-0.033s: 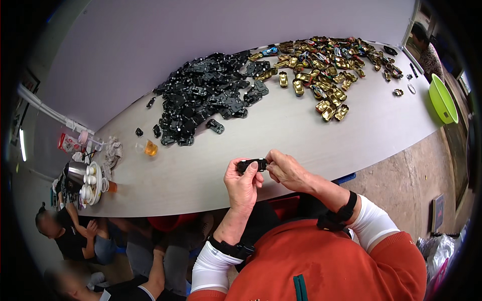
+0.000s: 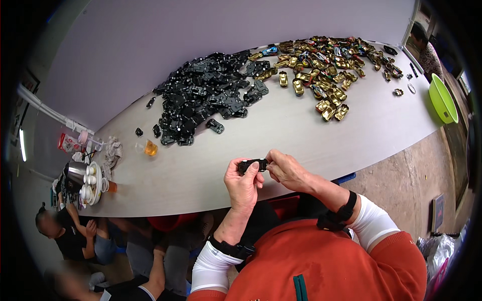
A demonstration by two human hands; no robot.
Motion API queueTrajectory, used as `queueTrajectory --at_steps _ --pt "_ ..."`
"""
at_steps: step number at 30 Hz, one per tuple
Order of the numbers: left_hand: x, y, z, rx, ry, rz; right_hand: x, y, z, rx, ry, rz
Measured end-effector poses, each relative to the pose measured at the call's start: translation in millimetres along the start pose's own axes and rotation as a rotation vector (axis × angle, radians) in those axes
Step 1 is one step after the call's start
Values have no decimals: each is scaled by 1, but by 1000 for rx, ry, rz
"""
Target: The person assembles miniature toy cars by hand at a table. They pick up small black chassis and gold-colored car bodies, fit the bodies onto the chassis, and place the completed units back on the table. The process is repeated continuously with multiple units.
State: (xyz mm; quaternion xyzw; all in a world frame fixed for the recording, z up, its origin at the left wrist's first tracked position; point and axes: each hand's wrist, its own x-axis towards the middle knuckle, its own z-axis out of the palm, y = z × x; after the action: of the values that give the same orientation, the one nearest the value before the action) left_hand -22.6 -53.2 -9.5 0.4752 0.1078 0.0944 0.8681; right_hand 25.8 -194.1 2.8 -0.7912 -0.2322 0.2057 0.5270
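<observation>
My left hand [image 2: 242,181] grips a small black toy car base [image 2: 252,166] above the table's near edge, thumb laid across it. Pale round spots, perhaps wheels, show along its upper side. At its right end, the fingers of my right hand [image 2: 284,168] are pinched together against it; what lies between those fingertips is hidden. Beyond my hands, a large heap of black toy car bases [image 2: 193,103] covers the table. Right of that heap spreads a pile of gold toy car bodies [image 2: 329,95], a few of them coloured. One black piece [image 2: 215,126] lies apart at the heap's near side.
On the table [image 2: 201,170], a cup of amber drink [image 2: 150,147] stands left, near a crumpled cloth [image 2: 112,153] and a tray of white cups [image 2: 90,183]. A green basin [image 2: 443,100] sits at the right end. Other people [image 2: 75,233] sit at lower left.
</observation>
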Motion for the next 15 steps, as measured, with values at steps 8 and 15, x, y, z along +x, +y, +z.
queueTrajectory --at_steps 8,15 --pt "10 0 -12 109 3 -27 -7 0 -13 326 -73 82" --pt "-4 13 -18 345 -285 -315 -1 1 -27 206 -42 58"
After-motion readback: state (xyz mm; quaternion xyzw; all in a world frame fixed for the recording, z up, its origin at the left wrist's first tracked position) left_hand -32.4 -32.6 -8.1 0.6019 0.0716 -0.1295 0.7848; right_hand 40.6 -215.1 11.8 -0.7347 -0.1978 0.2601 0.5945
